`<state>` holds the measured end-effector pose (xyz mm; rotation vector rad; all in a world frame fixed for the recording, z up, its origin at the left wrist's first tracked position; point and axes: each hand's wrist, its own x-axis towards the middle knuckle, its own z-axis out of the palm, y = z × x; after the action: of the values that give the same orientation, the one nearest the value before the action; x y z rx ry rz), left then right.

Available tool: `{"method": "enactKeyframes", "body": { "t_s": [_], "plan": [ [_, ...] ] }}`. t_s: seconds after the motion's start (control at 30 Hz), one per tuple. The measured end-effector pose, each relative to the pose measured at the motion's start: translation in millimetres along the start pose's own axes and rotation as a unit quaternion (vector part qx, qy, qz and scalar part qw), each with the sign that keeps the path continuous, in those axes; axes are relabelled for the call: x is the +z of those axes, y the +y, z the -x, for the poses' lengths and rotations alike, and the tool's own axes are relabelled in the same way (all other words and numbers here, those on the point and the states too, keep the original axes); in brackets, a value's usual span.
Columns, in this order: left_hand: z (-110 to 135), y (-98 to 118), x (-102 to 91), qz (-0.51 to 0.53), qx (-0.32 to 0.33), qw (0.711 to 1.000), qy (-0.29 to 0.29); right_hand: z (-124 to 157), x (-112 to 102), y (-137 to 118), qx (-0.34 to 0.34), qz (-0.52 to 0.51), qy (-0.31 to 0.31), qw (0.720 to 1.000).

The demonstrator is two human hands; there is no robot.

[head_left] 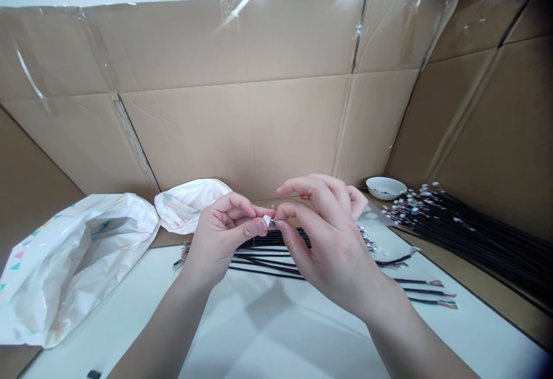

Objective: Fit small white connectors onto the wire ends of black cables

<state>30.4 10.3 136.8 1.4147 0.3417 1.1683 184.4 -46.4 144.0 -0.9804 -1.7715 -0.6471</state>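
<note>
My left hand (224, 235) pinches a small white connector (266, 220) between thumb and forefinger. Right against it, my right hand (324, 235) pinches the fine wire ends at the connector with its thumb and forefinger, the other fingers raised. Both hands hover above a bundle of black cables (268, 255) lying on the white table (268, 333). What the right fingers hold is too small to see clearly.
A white plastic bag (64, 264) lies open at the left, a smaller one (190, 203) behind it. At the right lie a small white bowl (386, 187) and a long pile of black cables with white connectors (466, 229). Cardboard walls (259, 125) surround the table.
</note>
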Motion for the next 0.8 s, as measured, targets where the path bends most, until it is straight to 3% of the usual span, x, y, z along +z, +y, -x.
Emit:
{"method": "enactKeyframes", "body": {
  "t_s": [0.5, 0.8],
  "plan": [
    [-3.6, -4.2, 0.7, 0.03, -0.001, 0.999, 0.02, 1.3, 0.5, -2.1, -0.006, 0.014, -0.014, 1.0],
    [-1.2, -2.5, -1.2, -0.002, 0.012, 1.0, 0.013, 1.2, 4.9, -5.1, -0.018, 0.002, 0.017, 1.0]
  ]
}}
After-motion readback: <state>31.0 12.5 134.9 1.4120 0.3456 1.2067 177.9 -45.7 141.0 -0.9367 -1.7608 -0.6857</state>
